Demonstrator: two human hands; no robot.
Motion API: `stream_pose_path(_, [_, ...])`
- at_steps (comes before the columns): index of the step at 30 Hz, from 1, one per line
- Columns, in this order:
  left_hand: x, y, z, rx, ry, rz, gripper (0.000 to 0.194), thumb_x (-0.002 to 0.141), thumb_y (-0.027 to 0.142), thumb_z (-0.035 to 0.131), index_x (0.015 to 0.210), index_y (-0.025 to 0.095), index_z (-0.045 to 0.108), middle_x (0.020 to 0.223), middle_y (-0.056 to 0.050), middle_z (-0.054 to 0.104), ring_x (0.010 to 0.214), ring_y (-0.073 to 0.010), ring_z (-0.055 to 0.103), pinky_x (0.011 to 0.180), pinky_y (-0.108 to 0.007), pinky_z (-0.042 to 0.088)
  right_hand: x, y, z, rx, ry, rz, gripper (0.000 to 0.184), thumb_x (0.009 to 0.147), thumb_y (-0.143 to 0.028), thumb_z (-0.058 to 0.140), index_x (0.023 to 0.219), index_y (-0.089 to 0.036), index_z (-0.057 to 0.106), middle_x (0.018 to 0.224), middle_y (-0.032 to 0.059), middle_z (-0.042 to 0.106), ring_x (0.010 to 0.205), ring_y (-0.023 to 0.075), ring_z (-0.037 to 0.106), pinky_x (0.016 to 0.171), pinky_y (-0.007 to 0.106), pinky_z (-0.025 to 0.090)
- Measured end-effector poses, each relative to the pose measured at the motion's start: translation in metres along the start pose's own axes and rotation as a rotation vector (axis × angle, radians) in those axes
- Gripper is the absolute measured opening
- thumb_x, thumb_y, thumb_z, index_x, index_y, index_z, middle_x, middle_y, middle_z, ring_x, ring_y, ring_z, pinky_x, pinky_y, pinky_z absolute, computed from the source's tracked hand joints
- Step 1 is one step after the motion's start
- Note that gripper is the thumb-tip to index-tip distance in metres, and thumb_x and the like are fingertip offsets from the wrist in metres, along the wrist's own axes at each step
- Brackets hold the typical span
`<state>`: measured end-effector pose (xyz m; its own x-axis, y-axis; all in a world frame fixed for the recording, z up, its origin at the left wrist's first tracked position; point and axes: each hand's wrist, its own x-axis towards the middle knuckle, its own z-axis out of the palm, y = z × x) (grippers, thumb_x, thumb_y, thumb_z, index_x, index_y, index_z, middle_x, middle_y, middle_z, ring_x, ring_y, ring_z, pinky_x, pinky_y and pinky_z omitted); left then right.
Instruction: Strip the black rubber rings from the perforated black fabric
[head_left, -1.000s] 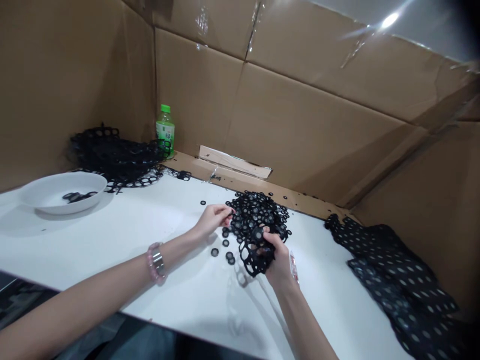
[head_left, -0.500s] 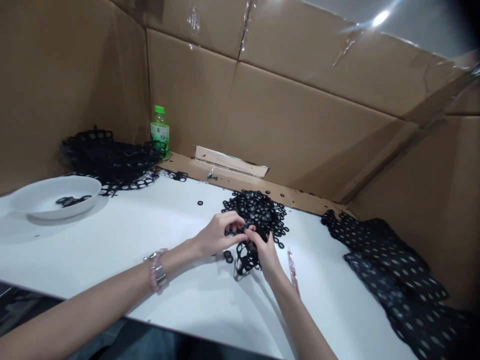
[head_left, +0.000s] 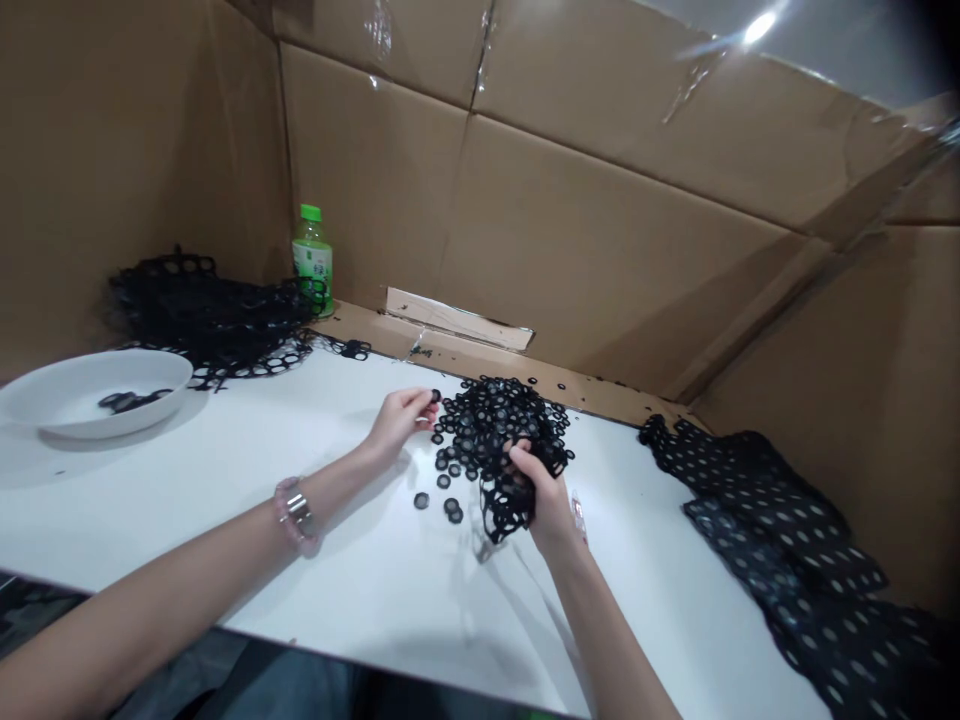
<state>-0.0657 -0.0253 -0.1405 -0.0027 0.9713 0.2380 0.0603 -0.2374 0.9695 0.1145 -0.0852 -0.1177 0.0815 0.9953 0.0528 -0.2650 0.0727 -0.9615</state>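
Pinched between the fingertips of my left hand (head_left: 403, 420) is a small black ring (head_left: 436, 396), held just left of a heap of black rings (head_left: 501, 410). My right hand (head_left: 541, 492) is closed around a crumpled black sheet full of holes (head_left: 504, 508), which hangs below the fingers in front of the heap. Part of that sheet is hidden by the palm. Several loose rings lie on the table near the heap, one black ring (head_left: 421, 500) among them.
At left, a white bowl (head_left: 67, 370) contains a few black pieces. Behind it are a pile of black holed scraps (head_left: 217, 315) and a green-capped bottle (head_left: 312, 262). Dotted black sheets (head_left: 772, 510) lie at right. A pen (head_left: 578, 517) is near my right wrist. Cardboard walls surround the white table (head_left: 360, 570).
My left hand has moved away from my right, up and to the left, with a ring in its fingers. My right hand keeps the holed sheet.
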Motion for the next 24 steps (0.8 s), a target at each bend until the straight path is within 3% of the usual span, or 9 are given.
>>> stream_pose_path(4, [0.013, -0.004, -0.003, 0.151, -0.077, 0.062, 0.032, 0.076, 0.039, 0.044, 0.077, 0.012, 0.060, 0.066, -0.005, 0.060, 0.057, -0.0135, 0.055, 0.050, -0.022, 0.043, 0.009, -0.013, -0.008, 0.199, 0.085, 0.120, 0.024, 0.065, -0.033, 0.067, 0.085, -0.021, 0.064, 0.067, -0.0030, 0.064, 0.060, 0.0132, 0.057, 0.056, 0.024, 0.044])
stream_pose_path(7, [0.022, -0.002, 0.015, 0.279, -0.153, 0.144, 0.024, 0.073, 0.033, 0.049, 0.078, 0.015, 0.064, 0.074, -0.005, 0.065, 0.069, -0.0172, 0.058, 0.065, -0.027, 0.046, 0.012, -0.024, -0.015, 0.343, -0.007, 0.184, 0.030, 0.071, -0.036, 0.061, 0.097, -0.020, 0.063, 0.082, 0.0013, 0.069, 0.071, 0.0175, 0.062, 0.064, 0.029, 0.049])
stream_pose_path(12, [0.047, 0.003, 0.044, 0.448, -0.215, 0.264, 0.019, 0.069, 0.029, 0.054, 0.075, 0.018, 0.068, 0.083, -0.007, 0.065, 0.085, -0.0237, 0.057, 0.084, -0.035, 0.040, 0.015, -0.033, -0.026, 0.490, -0.219, 0.129, 0.032, 0.079, -0.038, 0.050, 0.101, -0.019, 0.063, 0.099, 0.0042, 0.067, 0.088, 0.0204, 0.062, 0.070, 0.033, 0.052])
stream_pose_path(16, [0.058, 0.020, 0.054, 0.485, -0.172, 0.326, 0.036, 0.073, 0.036, 0.053, 0.100, 0.016, 0.063, 0.107, -0.012, 0.057, 0.109, -0.0293, 0.044, 0.095, -0.042, 0.030, 0.018, -0.034, -0.033, 0.510, -0.284, 0.141, 0.036, 0.079, -0.041, 0.047, 0.103, -0.018, 0.062, 0.099, 0.0058, 0.067, 0.091, 0.0219, 0.061, 0.073, 0.036, 0.052])
stream_pose_path(18, [0.056, 0.033, 0.057, 0.450, -0.214, 0.304, 0.042, 0.080, 0.042, 0.041, 0.105, 0.014, 0.061, 0.108, -0.012, 0.057, 0.108, -0.0270, 0.045, 0.093, -0.040, 0.033, 0.018, -0.034, -0.033, 0.512, -0.262, 0.142, 0.035, 0.079, -0.039, 0.048, 0.104, -0.018, 0.061, 0.097, 0.0055, 0.068, 0.091, 0.0214, 0.062, 0.075, 0.036, 0.051])
stream_pose_path(21, [0.044, 0.055, 0.058, 0.327, -0.487, 0.217, 0.055, 0.087, 0.048, 0.021, 0.097, 0.014, 0.064, 0.088, -0.008, 0.064, 0.083, -0.0197, 0.058, 0.073, -0.030, 0.045, 0.012, -0.035, -0.029, 0.485, -0.194, 0.152, 0.031, 0.077, -0.036, 0.053, 0.103, -0.021, 0.061, 0.090, 0.0033, 0.069, 0.086, 0.0204, 0.063, 0.075, 0.035, 0.050])
stream_pose_path(23, [0.034, 0.068, 0.054, 0.200, -0.687, 0.178, 0.049, 0.084, 0.050, 0.033, 0.093, 0.015, 0.065, 0.078, -0.005, 0.065, 0.070, -0.0157, 0.058, 0.062, -0.024, 0.044, 0.007, -0.035, -0.025, 0.438, -0.192, 0.155, 0.032, 0.075, -0.035, 0.056, 0.104, -0.023, 0.060, 0.089, 0.0023, 0.069, 0.084, 0.0208, 0.064, 0.073, 0.035, 0.051])
stream_pose_path(24, [0.031, 0.074, 0.049, 0.137, -0.732, 0.163, 0.042, 0.080, 0.049, 0.044, 0.090, 0.014, 0.065, 0.076, -0.004, 0.064, 0.067, -0.0142, 0.057, 0.059, -0.022, 0.042, 0.004, -0.036, -0.023, 0.409, -0.207, 0.155, 0.034, 0.074, -0.036, 0.057, 0.105, -0.024, 0.060, 0.091, 0.0024, 0.069, 0.084, 0.0212, 0.064, 0.071, 0.035, 0.051])
